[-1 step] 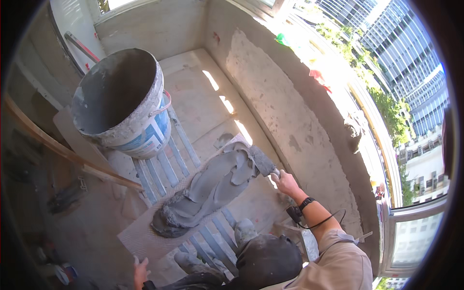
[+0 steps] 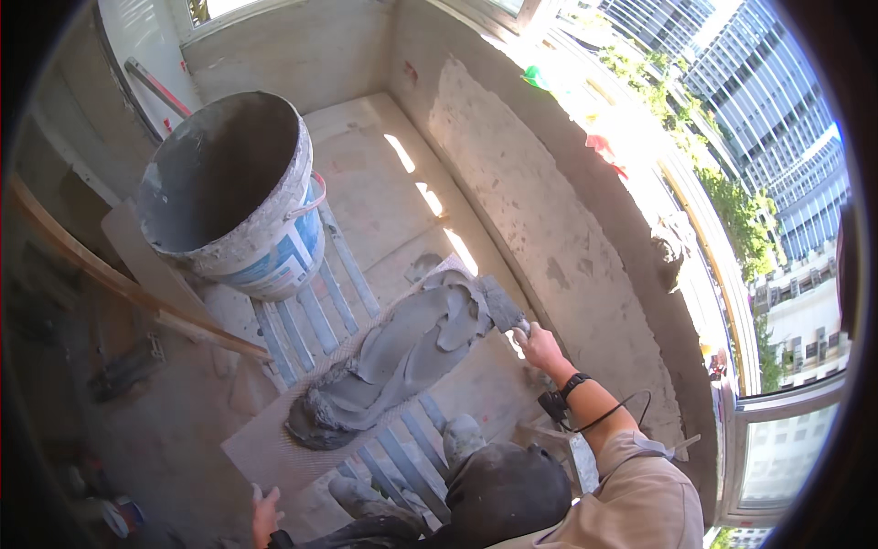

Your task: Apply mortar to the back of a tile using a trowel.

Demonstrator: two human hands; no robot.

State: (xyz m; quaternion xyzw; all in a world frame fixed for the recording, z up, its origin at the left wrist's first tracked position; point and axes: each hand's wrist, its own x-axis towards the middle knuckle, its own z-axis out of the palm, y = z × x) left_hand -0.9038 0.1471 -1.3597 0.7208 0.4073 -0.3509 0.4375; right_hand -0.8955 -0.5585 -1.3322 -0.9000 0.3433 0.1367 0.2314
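My right hand [image 2: 540, 345] grips the handle of a trowel [image 2: 500, 305], its blade smeared with grey mortar. The blade is at the far right end of a thick, wavy bed of wet mortar [image 2: 393, 357]. That mortar lies along a long board or tile [image 2: 261, 446] with a ribbed surface, resting slantwise across a slatted metal platform [image 2: 402, 462]. At the lower left, near the board's near corner, my left hand [image 2: 266, 514] is held with thumb and fingers apart. Nothing shows in it.
A large mortar-caked bucket [image 2: 293, 238] with a red handle stands on the platform's far left part. A low, partly plastered wall [image 2: 540, 201] runs along the right under the window. A curved wooden strip [image 2: 110, 284] crosses the left side. My knee [image 2: 508, 494] is close below the board.
The trowel blade has shifted slightly to the right at the mortar's far end. My left hand and the board look unchanged.
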